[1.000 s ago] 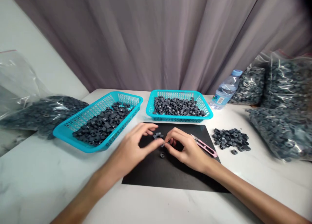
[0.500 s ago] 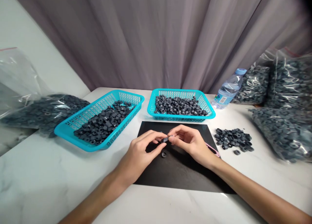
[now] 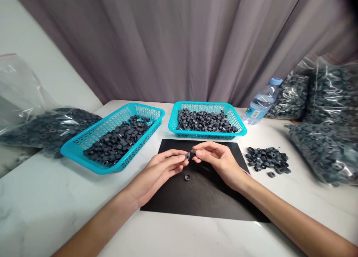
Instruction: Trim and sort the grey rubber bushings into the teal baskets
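Over a black mat [image 3: 212, 201], my left hand [image 3: 162, 165] pinches a small dark grey ring-shaped part [image 3: 187, 156] between thumb and fingers. Close beside it, my right hand [image 3: 219, 158] is closed on another small dark piece [image 3: 194, 152], mostly covered by the fingertips. A narrow gap separates the two pieces. One loose dark grey ring [image 3: 187, 177] lies on the mat below my fingertips, its hollow side facing up. Part of a pink-handled tool [image 3: 246, 171] shows behind my right wrist; the rest is hidden.
Two turquoise baskets [image 3: 97, 170] [image 3: 207, 134] hold many dark grey parts. A loose pile [image 3: 267, 160] lies right of the mat. Clear bags of parts stand at the left [image 3: 61, 126] and right [image 3: 324, 149]. A water bottle [image 3: 261, 102] stands near the right basket.
My left hand has turned, its thumb now lying over the part. The two small pieces, close together before, are now slightly apart. The loose ring stays on the mat.
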`<action>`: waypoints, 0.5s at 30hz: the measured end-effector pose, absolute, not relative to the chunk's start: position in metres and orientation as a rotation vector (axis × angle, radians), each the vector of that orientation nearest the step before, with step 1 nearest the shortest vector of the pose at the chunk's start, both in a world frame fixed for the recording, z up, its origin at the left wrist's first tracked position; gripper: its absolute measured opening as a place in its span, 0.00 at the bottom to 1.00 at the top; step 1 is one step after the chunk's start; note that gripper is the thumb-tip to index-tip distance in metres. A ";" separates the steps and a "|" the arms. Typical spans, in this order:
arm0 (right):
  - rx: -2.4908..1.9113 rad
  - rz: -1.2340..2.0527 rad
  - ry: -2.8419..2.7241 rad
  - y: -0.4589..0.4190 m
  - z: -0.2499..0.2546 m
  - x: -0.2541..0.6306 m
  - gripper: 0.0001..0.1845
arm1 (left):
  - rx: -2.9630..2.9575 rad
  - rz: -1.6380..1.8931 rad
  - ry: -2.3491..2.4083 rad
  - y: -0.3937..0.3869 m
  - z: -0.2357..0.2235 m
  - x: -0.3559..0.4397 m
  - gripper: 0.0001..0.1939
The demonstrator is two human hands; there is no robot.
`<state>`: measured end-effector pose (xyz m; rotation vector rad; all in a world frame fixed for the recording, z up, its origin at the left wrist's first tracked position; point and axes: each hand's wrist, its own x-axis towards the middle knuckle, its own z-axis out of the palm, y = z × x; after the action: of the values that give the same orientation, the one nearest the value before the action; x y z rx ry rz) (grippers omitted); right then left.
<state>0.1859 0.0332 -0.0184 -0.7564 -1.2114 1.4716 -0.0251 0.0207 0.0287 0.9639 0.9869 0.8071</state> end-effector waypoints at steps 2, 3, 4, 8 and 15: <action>-0.744 1.495 -1.193 0.034 -0.020 0.186 0.12 | 0.912 0.807 0.955 0.021 0.025 -0.026 0.07; -0.741 1.507 -1.186 0.033 -0.020 0.186 0.13 | 0.890 0.809 0.944 0.022 0.024 -0.026 0.07; -0.740 1.519 -1.182 0.033 -0.020 0.186 0.13 | 0.867 0.810 0.938 0.022 0.023 -0.026 0.06; -0.750 1.564 -1.183 0.032 -0.019 0.184 0.13 | 0.796 0.814 0.942 0.023 0.022 -0.024 0.04; -0.743 1.650 -1.202 0.030 -0.015 0.184 0.15 | 0.771 0.837 0.939 0.017 0.022 -0.016 0.03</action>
<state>0.1842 0.0298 -0.0150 -0.7433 -1.2019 1.6497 -0.0164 0.0165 0.0220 0.7714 0.9388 0.8371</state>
